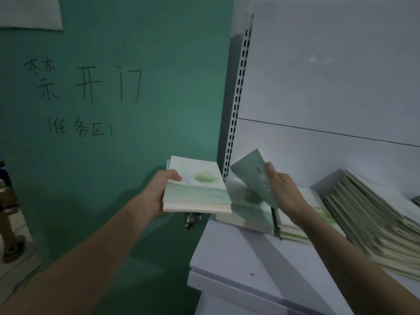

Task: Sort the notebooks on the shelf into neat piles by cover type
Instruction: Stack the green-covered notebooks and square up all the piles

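My left hand [160,189] grips a small stack of notebooks [196,189] with pale green landscape covers, held in the air just left of the white shelf [238,264]. My right hand [280,187] holds one grey-green notebook [251,171] tilted up, back cover showing, above a low pile of similar notebooks [247,212] at the shelf's left end. Beside that pile, under my right wrist, lies a second short pile [295,233]. A large slanted heap of cream-edged notebooks [368,221] fills the shelf's right side.
A green door [118,110] with handwritten characters stands to the left, its metal handle [192,220] just below the held stack. The shelf's slotted upright [238,94] rises between door and white back panel. A shoe [13,248] shows on the floor at far left.
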